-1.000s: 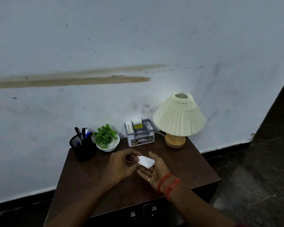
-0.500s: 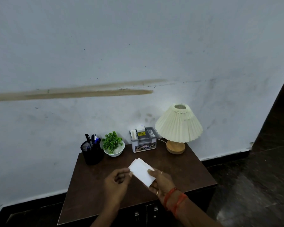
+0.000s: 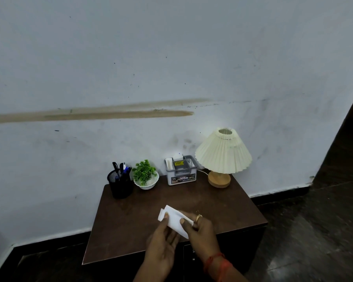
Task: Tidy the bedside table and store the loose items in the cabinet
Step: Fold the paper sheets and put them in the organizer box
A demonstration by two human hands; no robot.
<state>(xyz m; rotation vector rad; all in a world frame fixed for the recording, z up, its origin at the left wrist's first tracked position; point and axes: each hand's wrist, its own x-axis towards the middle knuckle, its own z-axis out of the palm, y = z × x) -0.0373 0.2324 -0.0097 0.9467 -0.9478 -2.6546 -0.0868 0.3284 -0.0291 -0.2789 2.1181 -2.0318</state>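
A folded white paper (image 3: 174,220) is held above the front of the dark brown bedside table (image 3: 130,224). My left hand (image 3: 163,245) pinches its left edge with thumb on top. My right hand (image 3: 200,231), with a ring and an orange wrist thread, pinches its right side. The cabinet doors (image 3: 194,259) below the tabletop are mostly hidden behind my arms and look closed.
Along the back edge stand a black mesh pen holder (image 3: 120,185), a small green plant in a white bowl (image 3: 145,178), a grey organiser box (image 3: 180,171) and a cream pleated lamp (image 3: 222,155). The wall is right behind; dark floor lies to the right.
I have stepped back, so the table looks smaller. Both hands lifted the white paper off the tabletop and brought it nearer; it now looks folded or bent between the thumbs.
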